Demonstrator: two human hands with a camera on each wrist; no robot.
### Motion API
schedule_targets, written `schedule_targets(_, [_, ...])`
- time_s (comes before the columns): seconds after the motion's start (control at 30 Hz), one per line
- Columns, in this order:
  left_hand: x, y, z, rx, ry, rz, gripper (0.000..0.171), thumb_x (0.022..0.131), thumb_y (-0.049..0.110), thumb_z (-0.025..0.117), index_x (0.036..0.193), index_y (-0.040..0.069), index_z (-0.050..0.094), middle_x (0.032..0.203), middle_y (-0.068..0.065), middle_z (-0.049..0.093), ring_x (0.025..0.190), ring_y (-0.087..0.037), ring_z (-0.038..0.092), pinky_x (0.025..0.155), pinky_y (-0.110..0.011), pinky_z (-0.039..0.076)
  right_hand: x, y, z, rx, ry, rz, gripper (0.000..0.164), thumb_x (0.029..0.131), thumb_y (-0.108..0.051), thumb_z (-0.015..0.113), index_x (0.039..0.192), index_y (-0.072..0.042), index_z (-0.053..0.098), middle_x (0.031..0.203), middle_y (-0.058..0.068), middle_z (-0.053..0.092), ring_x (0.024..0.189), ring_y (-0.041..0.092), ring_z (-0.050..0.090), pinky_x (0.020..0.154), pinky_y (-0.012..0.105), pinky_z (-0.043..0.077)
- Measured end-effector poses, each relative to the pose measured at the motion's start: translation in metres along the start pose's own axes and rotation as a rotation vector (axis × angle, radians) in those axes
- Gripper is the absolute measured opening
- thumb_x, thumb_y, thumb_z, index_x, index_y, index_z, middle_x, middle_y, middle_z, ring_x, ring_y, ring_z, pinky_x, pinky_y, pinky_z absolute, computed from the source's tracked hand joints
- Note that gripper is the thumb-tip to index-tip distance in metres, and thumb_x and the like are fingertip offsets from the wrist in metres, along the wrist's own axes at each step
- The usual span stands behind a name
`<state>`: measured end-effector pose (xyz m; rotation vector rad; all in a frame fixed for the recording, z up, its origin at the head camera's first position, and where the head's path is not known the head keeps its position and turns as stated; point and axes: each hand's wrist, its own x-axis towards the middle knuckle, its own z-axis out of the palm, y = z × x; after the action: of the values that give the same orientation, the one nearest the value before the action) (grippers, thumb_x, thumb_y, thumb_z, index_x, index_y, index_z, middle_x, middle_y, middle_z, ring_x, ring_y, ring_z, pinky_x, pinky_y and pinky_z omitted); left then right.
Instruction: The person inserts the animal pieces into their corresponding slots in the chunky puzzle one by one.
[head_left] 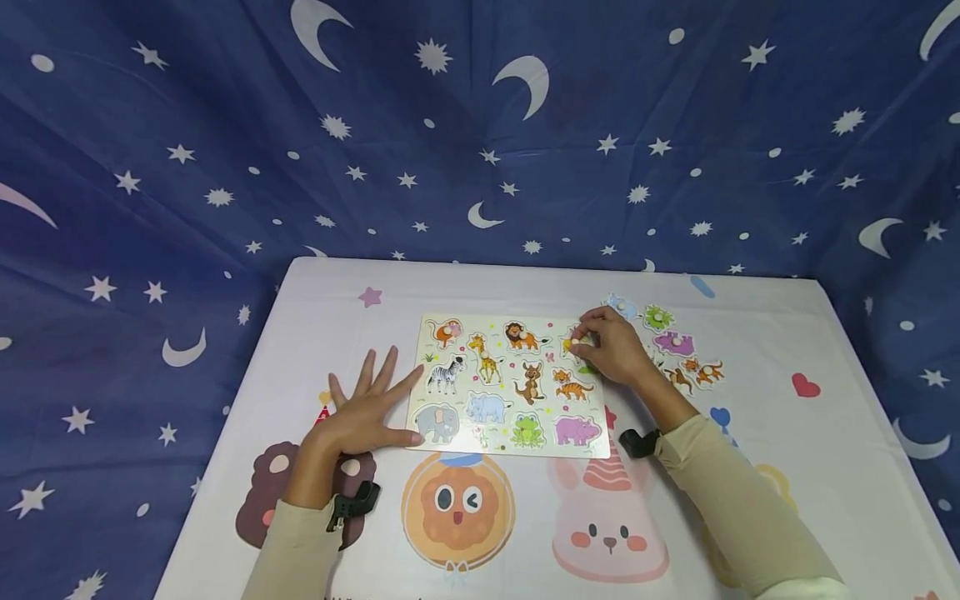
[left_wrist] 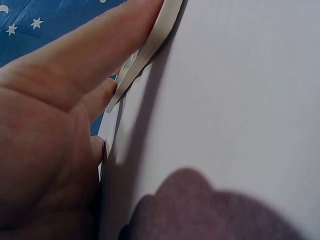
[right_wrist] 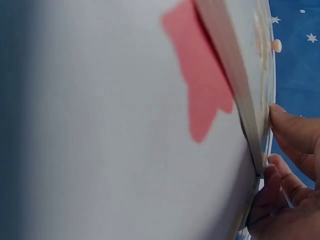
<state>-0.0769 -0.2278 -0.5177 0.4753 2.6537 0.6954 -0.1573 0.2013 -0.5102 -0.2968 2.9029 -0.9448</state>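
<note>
A pale animal puzzle board (head_left: 461, 433) lies flat on the table. My left hand (head_left: 367, 417) is spread at its left edge, thumb and a fingertip touching the board; in the left wrist view the thumb (left_wrist: 90, 55) presses against the board's edge. At the upper right corner, my right hand (head_left: 617, 346) pinches a partly hidden yellowish puzzle piece (head_left: 567, 344) by its knob, over or in its slot. The lion piece (head_left: 517, 336) and monkey piece (head_left: 444, 333) sit on the board with knobs showing. In the right wrist view, thumb and fingers meet the board's top.
Loose pieces lie right of the board: a purple hippo (head_left: 675, 343), a green piece (head_left: 658, 317), a tiger (head_left: 705, 372), a brown piece (head_left: 679, 381) and a light blue piece (head_left: 621, 306), partly behind the right hand. A white patterned tablecloth (head_left: 750, 333) covers the table.
</note>
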Motion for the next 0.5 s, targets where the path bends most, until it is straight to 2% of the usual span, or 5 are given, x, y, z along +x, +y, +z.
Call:
schedule_targets(0.23, [-0.002, 0.004, -0.004, 0.022, -0.031, -0.027, 0.109, 0.073, 0.067, 0.080, 0.162, 0.036, 0.026, 0.173, -0.012, -0.008, 0.156, -0.045, -0.019, 0.099, -0.084, -0.025, -0.009, 0.004, -0.014, 0.054, -0.042, -0.017, 0.020, 0.091, -0.017, 0.079, 0.108, -0.005, 0.077, 0.130, 0.014, 0.061, 0.113, 0.033, 0.061, 0.096, 0.048, 0.050])
schedule_targets(0.5, [-0.001, 0.004, -0.005, 0.028, -0.036, -0.028, 0.109, 0.073, 0.069, 0.078, 0.162, 0.037, 0.024, 0.173, -0.011, -0.009, 0.156, -0.045, -0.020, 0.099, -0.085, -0.024, -0.016, 0.011, -0.037, 0.092, 0.010, 0.004, 0.023, 0.094, -0.016, 0.075, 0.113, -0.003, 0.075, 0.126, 0.014, 0.065, 0.107, 0.033, 0.065, 0.094, 0.049, 0.052])
